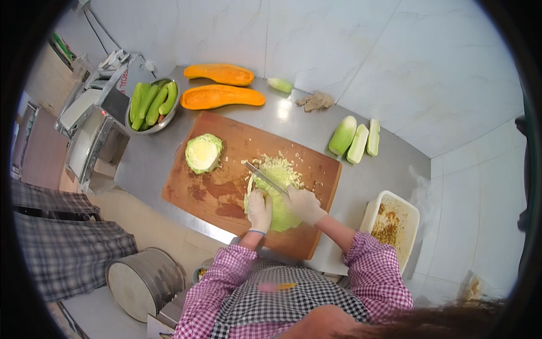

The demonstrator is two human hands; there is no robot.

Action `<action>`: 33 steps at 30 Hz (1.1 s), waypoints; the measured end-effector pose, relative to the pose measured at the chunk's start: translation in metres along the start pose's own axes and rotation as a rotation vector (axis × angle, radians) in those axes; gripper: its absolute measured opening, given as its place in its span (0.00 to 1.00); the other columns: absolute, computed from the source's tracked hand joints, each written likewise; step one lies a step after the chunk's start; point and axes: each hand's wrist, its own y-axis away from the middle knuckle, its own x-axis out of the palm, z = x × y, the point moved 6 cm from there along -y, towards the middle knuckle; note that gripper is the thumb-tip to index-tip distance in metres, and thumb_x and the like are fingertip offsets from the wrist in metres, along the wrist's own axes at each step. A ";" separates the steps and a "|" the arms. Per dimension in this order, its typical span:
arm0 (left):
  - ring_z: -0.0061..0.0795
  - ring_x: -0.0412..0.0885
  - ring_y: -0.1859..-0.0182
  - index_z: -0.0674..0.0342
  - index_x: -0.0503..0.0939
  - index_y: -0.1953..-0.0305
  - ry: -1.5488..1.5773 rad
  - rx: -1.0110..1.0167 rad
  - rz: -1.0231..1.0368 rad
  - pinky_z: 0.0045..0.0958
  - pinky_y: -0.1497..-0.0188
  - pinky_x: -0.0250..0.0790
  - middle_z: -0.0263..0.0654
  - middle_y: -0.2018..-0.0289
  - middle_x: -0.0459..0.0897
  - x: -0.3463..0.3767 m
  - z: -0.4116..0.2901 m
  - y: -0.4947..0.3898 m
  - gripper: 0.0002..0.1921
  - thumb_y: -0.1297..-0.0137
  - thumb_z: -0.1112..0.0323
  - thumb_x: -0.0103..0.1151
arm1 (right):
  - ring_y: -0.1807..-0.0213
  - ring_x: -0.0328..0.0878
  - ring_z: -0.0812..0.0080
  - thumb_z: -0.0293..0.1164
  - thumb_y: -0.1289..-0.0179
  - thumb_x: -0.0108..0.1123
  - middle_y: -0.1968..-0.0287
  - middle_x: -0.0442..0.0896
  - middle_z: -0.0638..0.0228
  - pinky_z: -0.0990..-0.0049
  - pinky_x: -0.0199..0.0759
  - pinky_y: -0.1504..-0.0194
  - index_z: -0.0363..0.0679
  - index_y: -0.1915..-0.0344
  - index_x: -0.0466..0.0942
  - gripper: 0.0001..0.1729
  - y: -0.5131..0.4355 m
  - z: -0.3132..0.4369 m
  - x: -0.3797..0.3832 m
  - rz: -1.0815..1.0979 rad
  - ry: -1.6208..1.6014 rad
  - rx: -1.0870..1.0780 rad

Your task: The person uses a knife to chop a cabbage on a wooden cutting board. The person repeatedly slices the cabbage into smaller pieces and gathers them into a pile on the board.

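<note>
My right hand [303, 205], in a pale knitted glove, grips a kitchen knife [267, 178] whose blade points to the upper left across light-green cabbage. The gloved left hand [259, 211] rests on the near left side of a cabbage piece [251, 186], fingers bent against it. Finely shredded cabbage [281, 169] is heaped beyond the blade, and more green cabbage [283, 218] lies under and beside my right hand. A cut cabbage half [204, 153] sits on the left part of the wooden cutting board [190, 182], its pale cut face up.
On the steel table [139, 169] stand a metal bowl [172, 114] of green gourds, two orange squash halves [222, 96], pale-green gourd pieces [343, 135], a crumpled cloth [315, 101] and a stained white tub [414, 216]. A machine [114, 93] is at left, a round metal drum [131, 284] below.
</note>
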 end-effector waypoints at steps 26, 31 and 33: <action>0.52 0.78 0.45 0.60 0.77 0.54 0.000 0.009 -0.057 0.49 0.40 0.71 0.46 0.53 0.80 0.013 0.011 0.007 0.08 0.30 0.69 0.64 | 0.57 0.89 0.36 0.49 0.18 0.49 0.63 0.89 0.41 0.41 0.82 0.50 0.41 0.49 0.79 0.22 -0.007 0.003 0.012 0.039 0.052 0.052; 0.51 0.79 0.45 0.60 0.77 0.54 0.011 0.044 -0.034 0.49 0.39 0.71 0.45 0.52 0.81 0.002 0.004 -0.003 0.09 0.30 0.69 0.65 | 0.59 0.89 0.38 0.48 0.19 0.50 0.65 0.89 0.44 0.42 0.82 0.53 0.42 0.50 0.78 0.21 -0.009 0.001 0.006 -0.045 0.001 -0.024; 0.50 0.78 0.45 0.60 0.77 0.54 0.012 0.037 0.007 0.51 0.39 0.70 0.44 0.50 0.81 -0.007 -0.001 -0.003 0.09 0.30 0.68 0.65 | 0.61 0.89 0.39 0.47 0.19 0.51 0.67 0.89 0.46 0.43 0.82 0.56 0.42 0.51 0.77 0.19 0.003 -0.001 -0.006 -0.085 -0.012 -0.006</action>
